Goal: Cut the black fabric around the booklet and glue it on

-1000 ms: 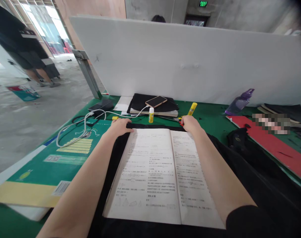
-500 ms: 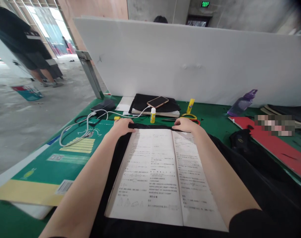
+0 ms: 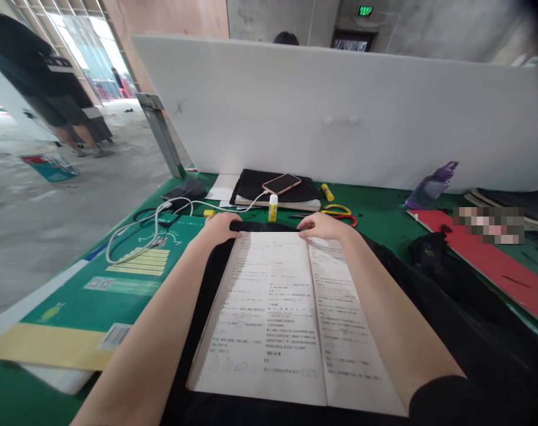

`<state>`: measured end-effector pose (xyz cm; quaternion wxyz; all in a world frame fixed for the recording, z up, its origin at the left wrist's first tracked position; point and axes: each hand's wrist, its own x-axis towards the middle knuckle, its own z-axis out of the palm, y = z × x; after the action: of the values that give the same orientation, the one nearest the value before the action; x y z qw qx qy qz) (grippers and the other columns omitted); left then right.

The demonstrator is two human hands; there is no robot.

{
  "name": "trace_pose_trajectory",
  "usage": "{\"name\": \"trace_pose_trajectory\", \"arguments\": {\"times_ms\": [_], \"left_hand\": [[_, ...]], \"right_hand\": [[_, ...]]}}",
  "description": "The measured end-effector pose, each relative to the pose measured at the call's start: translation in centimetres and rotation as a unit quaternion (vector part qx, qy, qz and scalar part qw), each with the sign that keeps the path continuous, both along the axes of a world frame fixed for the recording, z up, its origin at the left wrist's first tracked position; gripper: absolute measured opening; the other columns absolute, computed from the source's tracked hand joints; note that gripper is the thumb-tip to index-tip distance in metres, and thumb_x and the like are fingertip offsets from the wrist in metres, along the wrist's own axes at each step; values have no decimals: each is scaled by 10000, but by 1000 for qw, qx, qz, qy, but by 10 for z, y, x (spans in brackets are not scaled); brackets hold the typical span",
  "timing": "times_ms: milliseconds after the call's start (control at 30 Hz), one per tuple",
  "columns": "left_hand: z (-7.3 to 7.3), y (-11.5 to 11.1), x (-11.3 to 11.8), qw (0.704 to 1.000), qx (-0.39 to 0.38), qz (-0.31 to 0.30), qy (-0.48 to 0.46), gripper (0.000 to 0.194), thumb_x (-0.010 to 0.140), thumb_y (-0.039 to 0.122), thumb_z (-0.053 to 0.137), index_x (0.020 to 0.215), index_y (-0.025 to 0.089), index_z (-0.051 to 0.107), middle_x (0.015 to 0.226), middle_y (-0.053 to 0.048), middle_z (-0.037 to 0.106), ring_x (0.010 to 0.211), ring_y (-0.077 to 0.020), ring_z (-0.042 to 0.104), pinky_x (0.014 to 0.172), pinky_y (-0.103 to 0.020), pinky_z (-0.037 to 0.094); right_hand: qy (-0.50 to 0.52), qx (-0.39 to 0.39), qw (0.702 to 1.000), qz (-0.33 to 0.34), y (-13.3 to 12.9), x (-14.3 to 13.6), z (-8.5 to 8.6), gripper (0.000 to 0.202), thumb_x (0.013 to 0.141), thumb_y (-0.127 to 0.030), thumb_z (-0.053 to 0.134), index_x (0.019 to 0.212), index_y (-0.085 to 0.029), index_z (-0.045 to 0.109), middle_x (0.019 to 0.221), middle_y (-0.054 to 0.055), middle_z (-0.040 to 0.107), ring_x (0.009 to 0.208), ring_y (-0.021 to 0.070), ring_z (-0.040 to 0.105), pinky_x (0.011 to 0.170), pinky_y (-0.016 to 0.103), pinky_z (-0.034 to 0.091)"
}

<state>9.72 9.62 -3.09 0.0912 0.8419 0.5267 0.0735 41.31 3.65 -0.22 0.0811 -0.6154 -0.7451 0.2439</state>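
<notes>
open book (image 3: 251, 307), green book (image 3: 85, 305) close on left, top pointing far, long near-to-far, left hand (image 3: 222, 227), right hand (image 3: 326, 227) curled at far edge, honestly can't tell grip

"EXIT" on a green lit sign (image 3: 365, 10), "A2" on the open book (image 3: 287, 296)

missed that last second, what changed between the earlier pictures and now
The right hand moved left along the top edge of the book, uncovering more of the scissors. The yellow tube behind them shifted left. The left hand, book and phone stayed.
</notes>
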Motion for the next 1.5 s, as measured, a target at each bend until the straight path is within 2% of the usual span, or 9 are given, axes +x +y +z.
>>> {"name": "trace_pose_trajectory", "arguments": {"times_ms": [267,467,567,800,1067,1167,1267,1400,1500], "left_hand": [[-3,2,-1,1000,-1,16,-3,346,704,401,673,1005,237,627,1084,-41,682,1014,-252,613,846,-351,433],[-6,5,-3,1000,5,12,-3,356,693,403,683,995,223,626,1070,-57,685,1013,-253,614,830,-347,442],[-7,6,-3,1000,9,11,0,347,690,416,685,976,228,624,1063,-51,685,1004,-250,617,826,-343,444],[-4,3,-2,1000,13,11,14,314,703,422,672,936,216,627,1001,-53,691,963,-251,630,807,-335,453],[1,-2,1,999,37,-20,-1,599,698,323,670,1256,192,495,1176,-98,630,1099,-276,569,887,-357,452],[6,-14,16,994,66,-83,15,624,713,208,599,1315,133,454,1284,-149,554,1191,-290,504,977,-376,402],[5,-35,45,985,71,-154,15,565,760,149,493,1318,75,446,1352,-184,497,1280,-279,431,1050,-368,339],[-8,-65,86,977,101,-185,33,551,844,211,384,1372,53,368,1458,-216,367,1369,-296,313,1092,-444,275],[-18,-78,102,976,111,-184,44,564,878,270,362,1398,52,339,1500,-212,282,1392,-305,266,1101,-466,260]], "right_hand": [[-37,86,996,-12,1,-16,-10,244,800,-304,611,1011,-205,683,1009,61,701,905,203,640,759,267,469],[-65,144,987,-29,3,-22,-18,375,821,-301,602,1166,-152,603,1155,133,640,1018,236,603,835,308,445],[-61,146,987,-13,3,-24,-17,264,828,-244,573,1071,-180,657,1001,79,698,891,193,635,771,270,445],[-24,147,987,66,-7,-29,0,173,760,-206,577,855,-211,721,869,23,703,774,150,616,679,236,420],[-22,70,992,101,-6,-28,-1,196,689,-183,600,826,-231,732,868,13,700,759,152,619,661,237,435],[-25,49,993,105,-7,-29,-1,183,677,-177,609,795,-238,735,850,15,711,761,159,629,662,234,441],[-30,32,993,109,-8,-30,-1,200,669,-170,607,799,-239,743,833,15,721,734,157,636,640,232,442],[-35,28,992,119,-7,-31,-1,229,664,-161,588,808,-236,749,813,10,728,734,159,640,642,235,439],[-38,29,991,124,-6,-30,-2,232,673,-158,563,791,-231,749,816,11,733,737,163,641,645,239,432]]}}
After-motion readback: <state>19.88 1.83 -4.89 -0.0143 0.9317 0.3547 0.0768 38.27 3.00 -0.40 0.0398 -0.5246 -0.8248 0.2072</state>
